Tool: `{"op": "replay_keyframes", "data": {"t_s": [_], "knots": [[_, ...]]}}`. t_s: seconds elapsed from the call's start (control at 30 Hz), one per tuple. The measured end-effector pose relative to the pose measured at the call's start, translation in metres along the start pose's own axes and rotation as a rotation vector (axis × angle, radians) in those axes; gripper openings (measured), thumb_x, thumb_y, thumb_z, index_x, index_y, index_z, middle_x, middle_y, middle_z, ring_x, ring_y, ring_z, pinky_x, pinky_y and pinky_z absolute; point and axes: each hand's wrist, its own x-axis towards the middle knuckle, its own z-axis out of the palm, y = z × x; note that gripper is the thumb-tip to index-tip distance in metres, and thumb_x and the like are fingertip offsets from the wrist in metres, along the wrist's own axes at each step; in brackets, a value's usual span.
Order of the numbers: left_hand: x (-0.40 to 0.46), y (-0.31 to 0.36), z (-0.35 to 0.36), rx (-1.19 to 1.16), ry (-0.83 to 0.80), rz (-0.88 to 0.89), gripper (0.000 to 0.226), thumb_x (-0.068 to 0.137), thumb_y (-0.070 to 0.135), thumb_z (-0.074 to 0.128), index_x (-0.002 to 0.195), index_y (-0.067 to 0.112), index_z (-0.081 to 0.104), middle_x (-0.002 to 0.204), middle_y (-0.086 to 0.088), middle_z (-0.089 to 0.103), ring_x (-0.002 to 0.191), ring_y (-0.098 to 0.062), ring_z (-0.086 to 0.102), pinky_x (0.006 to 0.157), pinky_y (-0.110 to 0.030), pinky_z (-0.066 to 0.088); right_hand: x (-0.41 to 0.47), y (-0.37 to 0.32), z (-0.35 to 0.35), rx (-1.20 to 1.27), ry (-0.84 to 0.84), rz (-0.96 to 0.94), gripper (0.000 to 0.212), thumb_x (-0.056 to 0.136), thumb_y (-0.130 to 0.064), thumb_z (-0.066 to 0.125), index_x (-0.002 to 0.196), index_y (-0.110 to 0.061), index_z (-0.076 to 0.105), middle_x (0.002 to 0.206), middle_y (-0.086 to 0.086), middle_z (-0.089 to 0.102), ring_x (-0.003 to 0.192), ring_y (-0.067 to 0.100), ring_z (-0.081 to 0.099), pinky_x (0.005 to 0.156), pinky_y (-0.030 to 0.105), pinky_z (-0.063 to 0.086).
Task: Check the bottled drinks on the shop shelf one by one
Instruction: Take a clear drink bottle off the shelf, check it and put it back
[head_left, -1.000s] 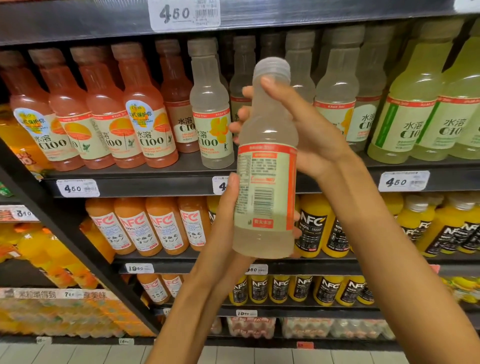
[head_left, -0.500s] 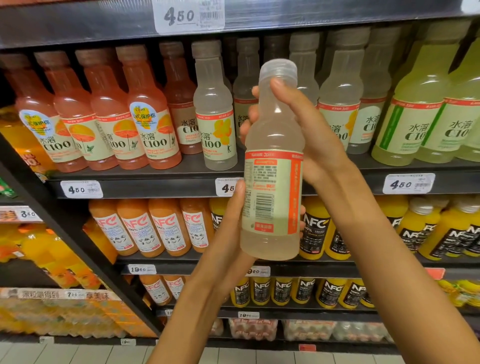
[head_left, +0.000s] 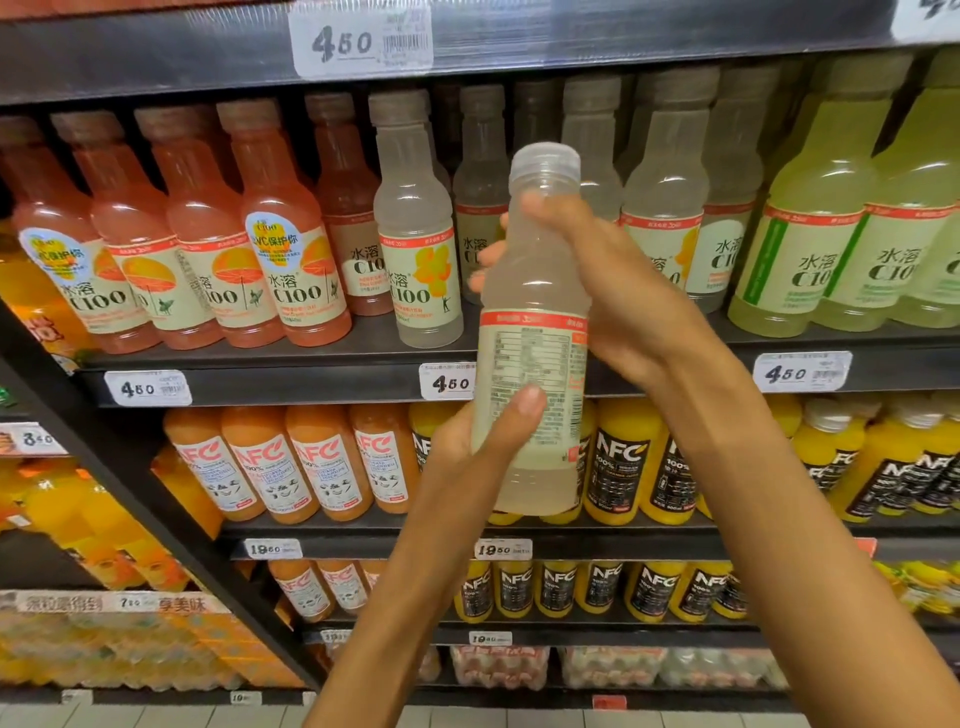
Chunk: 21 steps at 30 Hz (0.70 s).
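Shop shelves (head_left: 311, 382) stacked with bottled drinks fill the background, price tags reading 450 along their edges. Held upright in front of them is a pale, cloudy bottle (head_left: 535, 332), its printed back label facing the camera. The right hand (head_left: 618, 291) wraps the bottle's shoulder, thumb curled across the front below the cap and fingertips showing past the far side. The left hand (head_left: 488, 436) grips the lower body, its thumb now pressed on the label, higher than half a second ago. The barcode seen earlier has turned out of sight, replaced by fine print. A matching pale bottle (head_left: 418, 249) stands on the shelf beside orange-pink ones (head_left: 291, 249).
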Motion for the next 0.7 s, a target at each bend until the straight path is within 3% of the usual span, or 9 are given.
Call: {"op": "replay_keyframes", "data": {"t_s": [0.07,0.13,0.23,0.3,0.4,0.43,0.57,0.7], "knots": [[0.003,-0.002,0.004,0.070,0.054,0.061,0.036,0.078,0.060,0.063,0.105,0.036,0.065,0.101,0.018,0.073,0.092,0.000,0.068,0.067,-0.011,0.051,0.000,0.003,0.001,-0.115,0.064,-0.038,0.014,0.092,-0.030,0.060,0.094,-0.016,0.062,0.088,0.006,0.073,0.087,0.023,0.071,0.075,0.032,0.058],[0.003,-0.004,0.005,0.092,0.074,0.071,0.039,0.077,0.063,0.062,0.106,0.037,0.063,0.101,0.020,0.072,0.092,0.002,0.068,0.067,-0.008,0.050,0.002,0.004,0.002,-0.089,0.083,-0.032,0.014,0.090,-0.028,0.063,0.093,-0.013,0.063,0.081,0.002,0.072,0.078,0.017,0.071,0.067,0.025,0.057],[0.002,-0.007,-0.003,0.010,-0.030,0.029,0.055,0.072,0.075,0.052,0.115,0.043,0.062,0.115,0.021,0.068,0.107,0.000,0.063,0.086,-0.021,0.052,0.003,0.000,-0.001,-0.010,0.042,-0.015,0.014,0.090,-0.026,0.063,0.092,-0.012,0.063,0.078,0.000,0.071,0.082,0.020,0.070,0.072,0.030,0.057],[0.002,-0.007,-0.009,-0.133,-0.132,-0.033,0.059,0.073,0.075,0.051,0.122,0.044,0.060,0.121,0.011,0.067,0.114,-0.008,0.061,0.091,-0.028,0.052,0.002,-0.002,-0.002,0.098,-0.033,-0.002,0.014,0.087,-0.024,0.063,0.093,-0.012,0.063,0.076,0.001,0.070,0.083,0.022,0.069,0.076,0.033,0.057],[0.003,-0.005,-0.011,-0.301,-0.241,-0.110,0.091,0.071,0.072,0.061,0.139,0.014,0.046,0.111,-0.011,0.069,0.101,-0.026,0.066,0.085,-0.035,0.054,0.000,-0.002,0.002,0.277,-0.143,0.015,0.025,0.084,-0.027,0.060,0.103,-0.012,0.061,0.078,0.002,0.069,0.082,0.019,0.069,0.082,0.036,0.056],[0.003,-0.005,-0.011,-0.320,-0.265,-0.102,0.093,0.070,0.071,0.062,0.138,0.011,0.045,0.109,-0.013,0.069,0.098,-0.027,0.067,0.085,-0.037,0.054,0.000,-0.002,0.003,0.298,-0.155,0.010,0.027,0.084,-0.027,0.058,0.107,-0.012,0.061,0.079,0.002,0.069,0.084,0.019,0.070,0.084,0.037,0.056],[-0.001,-0.001,-0.005,-0.089,-0.098,-0.051,0.077,0.060,0.081,0.060,0.118,0.030,0.065,0.111,-0.001,0.072,0.103,-0.017,0.068,0.089,-0.038,0.052,0.002,-0.005,0.003,0.175,-0.087,-0.074,0.023,0.091,-0.024,0.054,0.109,-0.011,0.059,0.086,0.004,0.071,0.093,0.026,0.070,0.084,0.038,0.057],[0.002,0.001,0.001,0.091,0.039,-0.010,0.069,0.064,0.084,0.047,0.108,0.034,0.064,0.100,0.019,0.072,0.093,0.002,0.067,0.072,-0.014,0.053,0.005,-0.004,0.001,0.060,-0.036,-0.098,0.013,0.095,-0.023,0.054,0.100,-0.013,0.061,0.079,0.002,0.072,0.084,0.023,0.071,0.076,0.032,0.059]]}}
